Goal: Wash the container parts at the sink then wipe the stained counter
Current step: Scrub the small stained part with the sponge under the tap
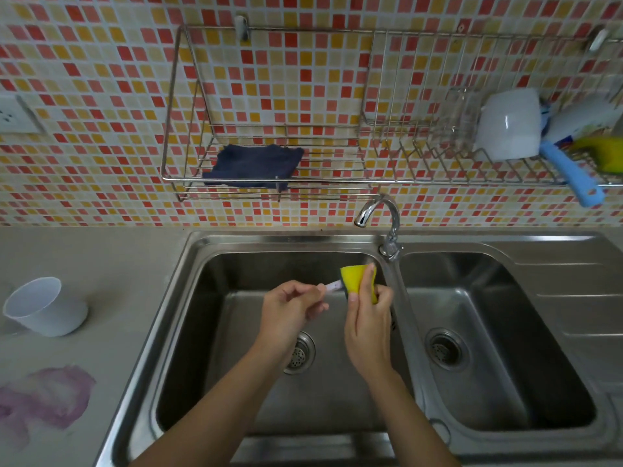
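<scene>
Pinches with the left hand [293, 311] a small pale part [332, 286], thumb against curled fingertips, leaving only its short far end in sight; cannot tell what the part is. Grips with the right hand [369, 318] a yellow sponge [355, 278] with a dark scouring face, fingers and thumb curled round it, folding it against the tip of that part. Works with both hands close together above the left basin of the steel sink [188, 298], just up from its drain [301, 354] and just left of the ridge between the two basins. Stands below the faucet [379, 210], spout curved toward the left basin. Shows a second drain [445, 349] in the right basin. Leaves on the counter [111, 264], well left of the sink, a white cup [45, 306] tilted with its mouth facing up and left, and nearer the front edge a smeared purple stain [47, 396]. Carries on the wire rack [269, 182] against the mosaic wall a dark blue cloth [256, 165] at its left end and, at its right end, an upturned white mug [509, 124] beside a blue-handled brush [573, 175].
</scene>
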Action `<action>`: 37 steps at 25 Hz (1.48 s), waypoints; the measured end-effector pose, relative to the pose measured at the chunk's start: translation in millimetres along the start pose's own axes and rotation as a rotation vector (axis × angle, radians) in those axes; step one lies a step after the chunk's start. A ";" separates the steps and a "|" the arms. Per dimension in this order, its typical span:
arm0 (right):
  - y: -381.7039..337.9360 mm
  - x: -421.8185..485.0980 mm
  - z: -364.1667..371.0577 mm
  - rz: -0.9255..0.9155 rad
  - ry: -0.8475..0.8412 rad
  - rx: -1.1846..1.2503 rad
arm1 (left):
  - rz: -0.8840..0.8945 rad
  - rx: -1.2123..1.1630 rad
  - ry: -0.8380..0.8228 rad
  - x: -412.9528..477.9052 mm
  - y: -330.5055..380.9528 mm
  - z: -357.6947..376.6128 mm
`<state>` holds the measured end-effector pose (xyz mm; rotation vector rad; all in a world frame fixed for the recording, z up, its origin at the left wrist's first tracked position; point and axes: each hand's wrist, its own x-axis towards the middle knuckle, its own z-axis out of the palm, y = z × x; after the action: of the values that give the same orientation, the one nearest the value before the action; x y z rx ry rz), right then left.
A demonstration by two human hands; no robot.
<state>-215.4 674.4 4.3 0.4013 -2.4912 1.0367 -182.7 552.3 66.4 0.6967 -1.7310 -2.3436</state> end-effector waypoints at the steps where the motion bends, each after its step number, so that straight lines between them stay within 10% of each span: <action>1: 3.9 1.6 0.4 0.009 -0.016 0.002 | -0.011 0.001 0.009 0.9 -2.2 2.8; 9: 92.2 56.1 17.5 0.359 -0.172 0.124 | -0.043 0.050 0.194 24.0 -18.6 -14.6; 22: 152.3 103.4 43.1 0.221 -0.339 0.016 | -0.015 0.179 0.211 37.9 -30.0 -34.4; 30: 94.0 49.2 24.9 0.326 0.023 0.272 | -0.081 0.144 0.221 64.1 -21.7 -8.2; 37: 73.5 85.5 27.9 0.098 -0.115 0.261 | -0.222 0.008 0.053 106.4 -17.1 46.4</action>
<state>-327.5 695.4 -17.5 0.4307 -2.5029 1.4234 -294.5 557.5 31.5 0.9894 -1.7212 -2.4336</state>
